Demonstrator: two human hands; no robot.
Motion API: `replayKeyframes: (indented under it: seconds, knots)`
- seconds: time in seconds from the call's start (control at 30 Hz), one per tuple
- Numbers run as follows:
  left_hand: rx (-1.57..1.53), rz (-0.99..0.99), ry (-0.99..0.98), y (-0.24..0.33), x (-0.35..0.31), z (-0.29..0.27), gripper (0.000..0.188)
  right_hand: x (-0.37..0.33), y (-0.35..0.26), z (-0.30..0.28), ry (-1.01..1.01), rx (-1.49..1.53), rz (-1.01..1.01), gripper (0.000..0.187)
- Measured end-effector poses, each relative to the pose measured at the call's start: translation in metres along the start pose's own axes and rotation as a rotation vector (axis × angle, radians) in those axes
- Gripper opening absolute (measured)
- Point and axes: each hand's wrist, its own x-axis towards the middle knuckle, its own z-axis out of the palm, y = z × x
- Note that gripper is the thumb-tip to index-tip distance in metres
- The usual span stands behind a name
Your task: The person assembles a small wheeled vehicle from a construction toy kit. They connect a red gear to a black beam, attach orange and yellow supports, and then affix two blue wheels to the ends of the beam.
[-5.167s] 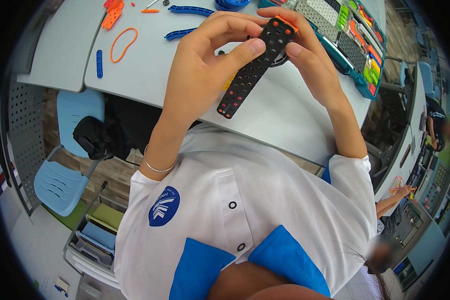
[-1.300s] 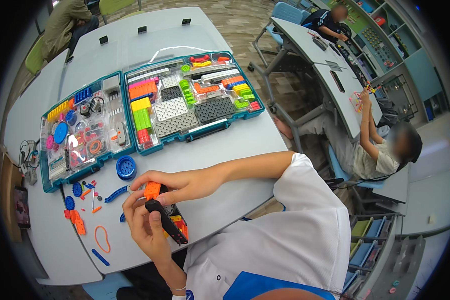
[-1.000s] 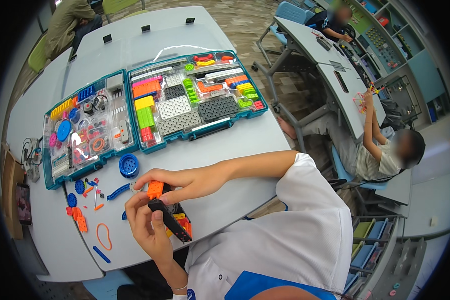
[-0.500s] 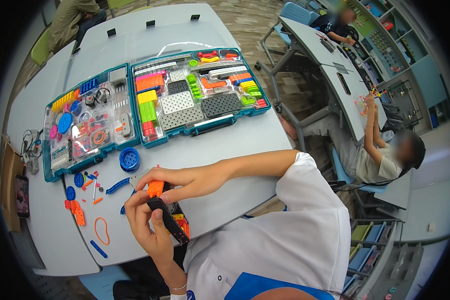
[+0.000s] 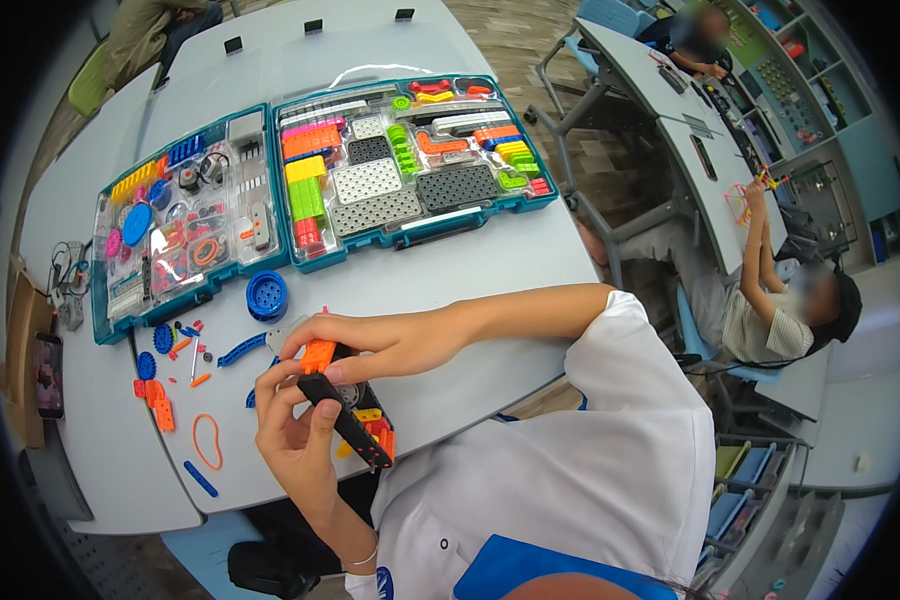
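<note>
Pinching the black perforated bar (image 5: 355, 432) at the worktop's (image 5: 450, 265) near edge, my left fingers (image 5: 278, 378) clamp its upper end, while my right fingers (image 5: 315, 328) close around the orange block (image 5: 319, 354) there. Yellow pieces (image 5: 367, 414) and others seem already fixed beside the bar, though my hands hide the joins. Left loose, apart from this partly built piece, are the blue wheel (image 5: 267, 297), the curved blue strip (image 5: 242, 350) and the orange band (image 5: 207, 443); beyond lies the open, well-stocked teal case (image 5: 320, 262).
</note>
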Motion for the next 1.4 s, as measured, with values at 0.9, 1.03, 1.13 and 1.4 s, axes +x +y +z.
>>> replayKeyframes:
  seconds: [0.9, 1.03, 1.13, 1.4]
  knots:
    - [-0.332, -0.123, 0.008, 0.008, 0.029, 0.025, 0.027, 0.006, 0.002, -0.020, 0.201, 0.067, -0.002, 0.045]
    - [-0.369, -0.129, -0.011, 0.007, 0.029, 0.026, 0.030, 0.004, 0.003, -0.022, 0.198, -0.058, -0.035, 0.042]
    - [-0.375, -0.134, -0.006, 0.008, 0.028, 0.028, 0.029, 0.003, -0.003, -0.023, 0.183, -0.083, -0.030, 0.041]
    - [-0.552, -0.194, -0.022, -0.006, 0.030, 0.024, 0.031, -0.001, -0.022, -0.015, 0.247, -0.248, -0.101, 0.044]
